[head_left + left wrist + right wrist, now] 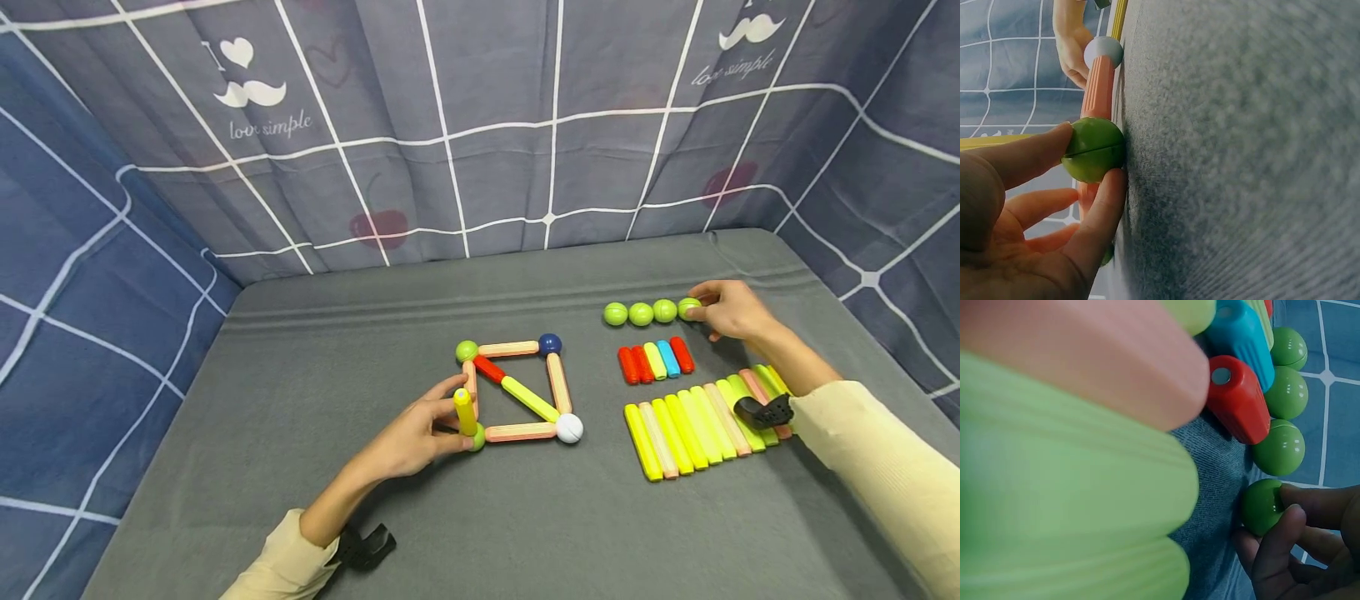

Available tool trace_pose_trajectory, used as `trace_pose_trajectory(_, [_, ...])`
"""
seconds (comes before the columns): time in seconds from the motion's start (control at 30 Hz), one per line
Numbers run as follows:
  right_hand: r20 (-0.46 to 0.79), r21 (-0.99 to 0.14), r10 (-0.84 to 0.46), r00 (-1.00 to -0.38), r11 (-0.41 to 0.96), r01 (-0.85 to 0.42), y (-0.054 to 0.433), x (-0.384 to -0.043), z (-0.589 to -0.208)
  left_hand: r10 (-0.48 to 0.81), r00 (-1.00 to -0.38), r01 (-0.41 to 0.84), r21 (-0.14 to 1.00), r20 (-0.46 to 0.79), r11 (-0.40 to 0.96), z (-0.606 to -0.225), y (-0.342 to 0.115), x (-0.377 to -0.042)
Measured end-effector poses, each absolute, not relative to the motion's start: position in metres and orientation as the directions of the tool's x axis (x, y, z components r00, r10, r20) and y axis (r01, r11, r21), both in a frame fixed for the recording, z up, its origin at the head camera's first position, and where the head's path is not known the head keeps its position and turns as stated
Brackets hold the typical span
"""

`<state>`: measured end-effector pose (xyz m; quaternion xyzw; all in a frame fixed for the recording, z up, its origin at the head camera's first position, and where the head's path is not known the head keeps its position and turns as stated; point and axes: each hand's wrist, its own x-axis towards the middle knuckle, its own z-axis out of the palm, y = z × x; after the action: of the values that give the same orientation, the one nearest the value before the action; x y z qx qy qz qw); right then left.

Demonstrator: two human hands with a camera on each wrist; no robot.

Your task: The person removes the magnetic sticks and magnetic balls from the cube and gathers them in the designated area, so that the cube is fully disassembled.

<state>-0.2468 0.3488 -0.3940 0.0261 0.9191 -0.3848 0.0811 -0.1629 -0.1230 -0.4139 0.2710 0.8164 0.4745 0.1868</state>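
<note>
My left hand (408,437) pinches a green ball (1094,150) at the near left corner of a flat square frame. A yellow stick (466,414) stands upright from that ball, beside the fingers. Pink sticks (521,432) form the frame's sides, joined by a white ball (569,428), a dark blue ball (550,343) and another green ball (467,351). Across it runs a diagonal of a short red stick (489,369) and a yellow-green stick (529,399). At the back right, my right hand (731,312) pinches the end green ball (1260,506) of a row.
Several green balls (641,314) continue that row leftwards. Below them lie short red, yellow and blue sticks (668,358). Nearer is a row of long yellow, green and pink sticks (692,430), partly under my right forearm. Checked cloth (495,183) hangs behind the grey surface (337,333).
</note>
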Motion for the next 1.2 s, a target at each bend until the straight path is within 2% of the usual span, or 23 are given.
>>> trace_pose_trajectory(0.27, [-0.15, -0.701, 0.023, -0.988, 0.703, 0.123, 0.35, -0.24, -0.388, 0.619, -0.784, 0.271, 0.875, -0.041, 0.401, -0.414, -0.123, -0.164])
trace_pose_trajectory(0.5, [0.021, -0.706, 0.128, -0.992, 0.704, 0.076, 0.341, -0.215, -0.368, 0.608, -0.792, 0.251, 0.884, -0.047, 0.395, -0.415, -0.124, -0.165])
trace_pose_trajectory(0.6, [0.081, -0.733, 0.125, -0.989, 0.679, 0.026, 0.328, -0.203, -0.359, 0.591, -0.805, 0.236, 0.882, -0.058, 0.408, -0.415, -0.124, -0.166])
trace_pose_trajectory(0.77, [0.144, -0.784, 0.019, -0.989, 0.613, -0.102, 0.291, -0.188, -0.355, 0.584, -0.808, 0.223, 0.882, -0.071, 0.416, -0.414, -0.125, -0.166])
trace_pose_trajectory(0.97, [0.138, -0.826, -0.162, -0.977, 0.526, -0.204, 0.229, -0.174, -0.359, 0.58, -0.811, 0.216, 0.881, -0.078, 0.421, -0.416, -0.125, -0.165])
trace_pose_trajectory(1.2, [0.109, -0.894, -0.415, -0.903, 0.357, -0.272, 0.16, -0.153, -0.37, 0.59, -0.804, 0.224, 0.885, -0.069, 0.409, -0.417, -0.124, -0.166])
